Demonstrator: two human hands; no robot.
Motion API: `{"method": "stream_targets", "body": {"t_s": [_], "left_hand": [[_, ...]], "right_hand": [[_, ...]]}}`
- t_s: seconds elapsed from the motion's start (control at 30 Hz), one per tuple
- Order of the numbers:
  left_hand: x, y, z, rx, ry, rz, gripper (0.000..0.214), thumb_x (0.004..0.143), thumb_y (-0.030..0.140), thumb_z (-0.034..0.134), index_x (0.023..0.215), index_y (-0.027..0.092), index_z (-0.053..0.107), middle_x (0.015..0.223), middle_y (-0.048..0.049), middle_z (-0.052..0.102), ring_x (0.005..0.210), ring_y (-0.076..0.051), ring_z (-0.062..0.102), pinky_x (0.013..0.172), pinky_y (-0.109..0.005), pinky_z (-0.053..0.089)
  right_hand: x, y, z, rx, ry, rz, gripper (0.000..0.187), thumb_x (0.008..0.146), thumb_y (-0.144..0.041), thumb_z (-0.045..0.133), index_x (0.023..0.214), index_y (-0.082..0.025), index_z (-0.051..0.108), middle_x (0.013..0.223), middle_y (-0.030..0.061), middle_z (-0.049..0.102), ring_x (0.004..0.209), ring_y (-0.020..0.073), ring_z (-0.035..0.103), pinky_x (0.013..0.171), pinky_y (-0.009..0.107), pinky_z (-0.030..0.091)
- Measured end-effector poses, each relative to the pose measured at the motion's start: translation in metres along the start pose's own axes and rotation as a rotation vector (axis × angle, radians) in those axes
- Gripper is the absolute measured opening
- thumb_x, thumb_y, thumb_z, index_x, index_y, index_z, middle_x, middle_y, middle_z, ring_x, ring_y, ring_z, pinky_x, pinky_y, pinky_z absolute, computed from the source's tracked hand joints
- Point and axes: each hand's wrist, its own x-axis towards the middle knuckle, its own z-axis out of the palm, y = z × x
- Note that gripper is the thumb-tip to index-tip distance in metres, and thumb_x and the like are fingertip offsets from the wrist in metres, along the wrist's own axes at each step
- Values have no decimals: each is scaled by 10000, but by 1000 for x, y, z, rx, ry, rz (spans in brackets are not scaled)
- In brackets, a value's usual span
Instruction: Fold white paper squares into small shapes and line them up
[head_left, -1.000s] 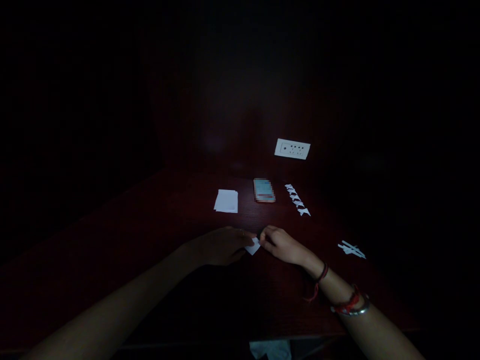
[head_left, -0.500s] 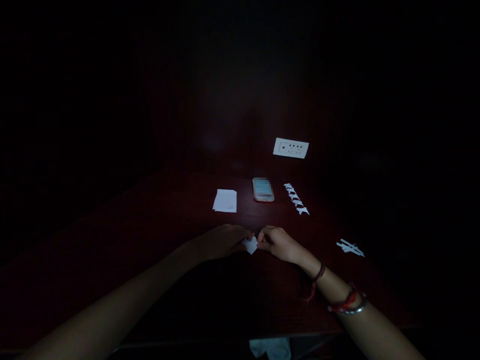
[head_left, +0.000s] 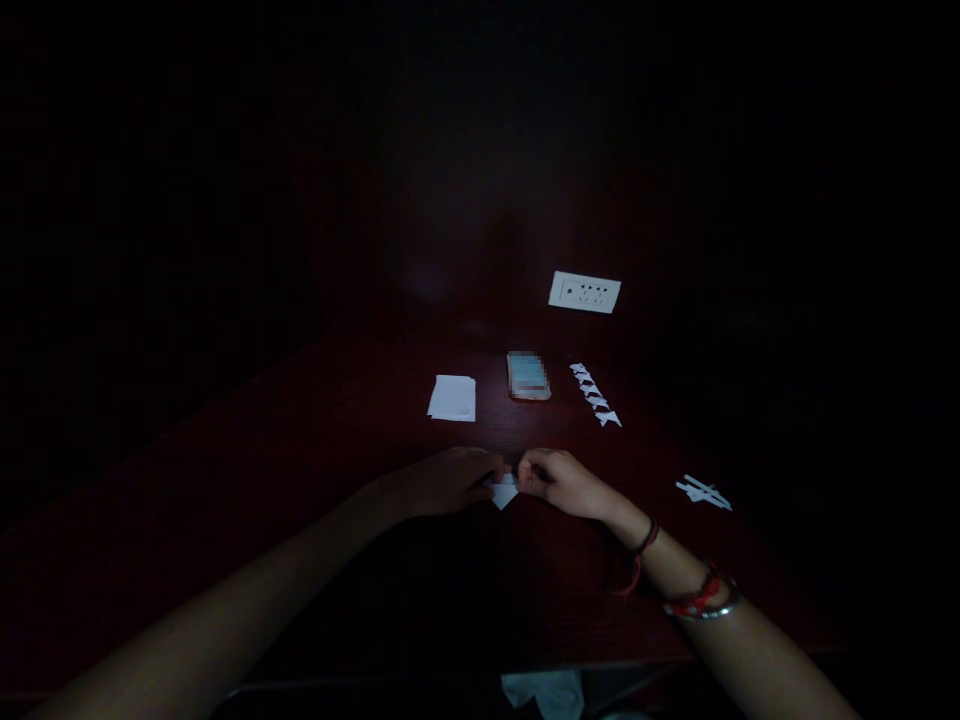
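A small folded piece of white paper [head_left: 503,491] lies on the dark red table between my hands, its pointed end toward me. My left hand [head_left: 456,480] pinches its left side, with the thumb below and the fingers along the top. On the other side my right hand [head_left: 559,482] has its fingers curled in at the paper's right corner, the thumb and fingertips close together. Red threads and a metal bangle circle my right wrist and forearm. My fingers cover part of the paper's upper edge.
Beyond my hands lie a stack of white paper sheets [head_left: 452,398] and a phone [head_left: 528,376]. A row of folded paper pieces [head_left: 595,394] runs along the right. Thin paper strips [head_left: 703,492] sit farther right. A socket panel [head_left: 585,292] is on the back wall.
The paper's upper part now shows a straight fold line where a small peak stood before. My right fingers have curled in more. The view has shifted slightly.
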Motion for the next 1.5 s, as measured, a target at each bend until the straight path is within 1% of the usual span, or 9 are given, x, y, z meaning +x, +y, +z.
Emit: {"method": "stream_targets", "body": {"t_s": [0.17,0.4,0.63,0.87,1.0,1.13,1.27,1.4,1.5], "left_hand": [[1,-3,3,-59,-3,1,75,815,185,412,851,172,477,918,-21,530,851,-147,487,747,-245,350],[1,-6,7,-51,19,8,89,816,193,406,861,170,480,872,-21,523,796,-143,486,715,-244,349],[2,-7,10,-37,37,2,97,817,205,406,883,182,472,894,-21,533,803,-149,490,713,-249,346],[5,-2,12,21,77,-22,131,770,190,471,897,189,438,958,-25,537,866,-175,495,756,-277,349],[1,4,4,16,25,0,235,781,223,477,1010,193,436,1103,-50,496,968,-187,475,808,-287,345],[-7,5,-9,47,-96,26,353,804,341,464,1132,216,425,1248,-57,388,1140,-219,335,907,-332,276],[-12,6,-15,75,-166,17,440,798,429,444,1184,221,400,1273,-47,357,1195,-229,238,930,-347,250],[-13,6,-13,89,-177,-7,497,789,452,445,1224,228,358,1284,-41,338,1198,-232,229,940,-351,230],[-14,6,-12,91,-179,-9,494,781,450,459,1216,233,372,1286,-44,335,1192,-241,240,934,-357,230]], "right_hand": [[0,6,2,28,2,13,123,718,-231,545,794,-140,576,713,4,531,627,84,468,564,184,370],[1,4,1,29,27,-14,195,687,-312,582,794,-152,609,739,12,514,648,89,459,578,191,375],[1,0,4,183,-51,96,220,672,-319,586,803,-142,599,676,-5,537,583,77,454,538,182,370],[5,-2,8,73,89,198,113,664,-233,559,722,-144,599,658,-9,573,578,76,491,540,172,369],[5,-5,9,5,165,231,107,636,-143,535,717,-148,604,652,-10,578,576,75,502,539,166,370],[3,-7,8,-14,203,177,119,652,-125,515,716,-151,612,653,-8,581,579,76,503,548,169,372],[3,-2,8,60,163,145,114,661,-172,546,736,-154,630,655,-5,593,576,81,502,529,170,374],[4,4,10,100,82,162,145,657,-229,579,761,-164,657,653,-2,606,555,86,499,509,180,376],[4,4,11,75,98,119,126,666,-225,584,742,-164,663,702,10,615,591,95,519,540,190,390]]}}
